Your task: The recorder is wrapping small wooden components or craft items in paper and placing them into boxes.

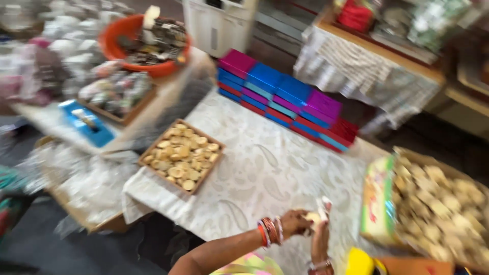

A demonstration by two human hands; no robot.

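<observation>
Down at six o'clock in my head view, both hands met over the pale patterned tablecloth (265, 168). My left hand (295, 223), bangles on its wrist, was curled around a small pale round piece (311, 217), pinching it at the fingertips. My right hand (321, 234) rose beside it, touching the same piece and gripping a bit of white wrapper (324, 204) that stuck up above the fingers; motion blur kept me from telling more of the grip.

At nine o'clock from the hands sat a shallow brown tray (153, 153) filled with similar pale round pieces, well apart from my fingers. At three o'clock, near the hands, stood a larger carton (377, 203) with a green printed side, heaped with the same kind of pieces. Toward twelve o'clock lay stacked flat boxes (285, 97) in blue, magenta and red, at the far edge of the cloth. Up at ten o'clock I saw an orange tub (114, 43) of dark items, a second tray (119, 94) of wrapped things, and a blue box (86, 125) just beside it.
</observation>
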